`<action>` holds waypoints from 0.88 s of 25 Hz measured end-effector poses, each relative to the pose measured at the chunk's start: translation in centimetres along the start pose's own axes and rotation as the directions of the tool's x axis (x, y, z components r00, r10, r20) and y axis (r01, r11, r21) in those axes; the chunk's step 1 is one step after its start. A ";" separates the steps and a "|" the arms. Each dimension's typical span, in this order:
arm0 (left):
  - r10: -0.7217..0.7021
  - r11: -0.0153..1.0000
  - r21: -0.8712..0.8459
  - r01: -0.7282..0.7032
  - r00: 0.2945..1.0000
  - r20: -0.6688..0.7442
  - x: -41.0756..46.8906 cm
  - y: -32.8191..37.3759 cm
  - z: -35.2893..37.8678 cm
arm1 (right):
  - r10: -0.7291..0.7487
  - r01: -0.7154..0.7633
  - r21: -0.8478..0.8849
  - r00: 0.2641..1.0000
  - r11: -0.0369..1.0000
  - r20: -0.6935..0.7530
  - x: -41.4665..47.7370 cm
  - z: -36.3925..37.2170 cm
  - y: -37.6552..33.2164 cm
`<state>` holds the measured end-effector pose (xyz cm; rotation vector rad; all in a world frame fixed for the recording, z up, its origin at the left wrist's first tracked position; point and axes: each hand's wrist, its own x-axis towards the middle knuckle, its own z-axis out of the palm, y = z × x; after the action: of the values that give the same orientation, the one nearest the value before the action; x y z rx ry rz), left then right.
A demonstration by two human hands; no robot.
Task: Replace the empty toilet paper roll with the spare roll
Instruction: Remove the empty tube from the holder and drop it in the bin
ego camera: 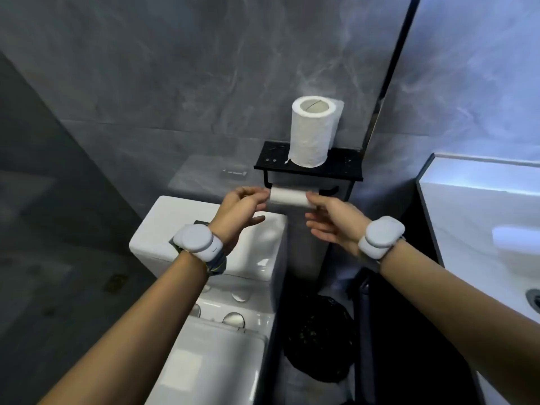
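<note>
Both hands are up at the holder. The left hand [244, 204] pinches the left end of the empty roll [287, 197] between thumb and fingertips, lower fingers loose beneath. The right hand [330, 219] grips the right end the same way, thumb on top, the other fingers spread open below. The bare white tube lies level between them, tucked right under the black shelf [342, 168] of the wall holder, and whether it is on the bar or just off it, I can't tell from here. A black bracket arm [328, 190] shows just behind the right thumb.

The spare roll [312, 133] stands upright on top of that shelf, right of centre, full and white, a small loose tail hanging at its lower left edge. It sits directly above the tube, apart from both hands.

Around the work: the white toilet tank [257, 258] sits below the left wrist, close under the holder's left side, with the closed toilet lid [210, 363] nearer the camera. A dark bin [318, 343] with a black liner sits on the floor between toilet and cabinet. The white sink basin [482, 217] crowds in from the right, near the right forearm. Each wrist wears a pale round band [197, 241]. Grey marbled wall tile [175, 83] backs it all.
</note>
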<state>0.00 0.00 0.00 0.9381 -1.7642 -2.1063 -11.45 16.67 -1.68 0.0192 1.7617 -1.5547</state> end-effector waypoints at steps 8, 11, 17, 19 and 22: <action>0.095 0.995 -0.013 -0.095 0.995 -0.008 -0.4 -1.7 1.2 | -0.104 0.112 0.094 0.991 0.989 -0.087 0.4 0.8 -0.3; 0.108 0.994 0.013 -0.108 0.994 -0.004 -1.4 -1.9 1.9 | -0.121 0.132 0.102 0.987 0.986 -0.104 0.1 0.8 -0.4; 0.104 0.988 0.111 -0.112 0.992 0.072 -3.4 -1.7 3.6 | -0.127 0.139 0.073 0.981 0.988 -0.147 -0.8 -1.5 -0.4; 0.094 0.989 0.104 -0.102 0.992 0.080 -3.8 -1.7 4.4 | -0.145 0.158 0.075 0.977 0.985 -0.156 -0.9 -2.3 -0.5; 0.075 0.994 0.077 -0.082 0.993 0.089 -4.2 -1.8 5.3 | -0.164 0.178 0.064 0.970 0.982 -0.178 -1.3 -3.4 -0.7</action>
<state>0.39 6.93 -0.04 0.7947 -1.9084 -2.0694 -12.67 19.92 -0.52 0.0431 1.8751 -1.7933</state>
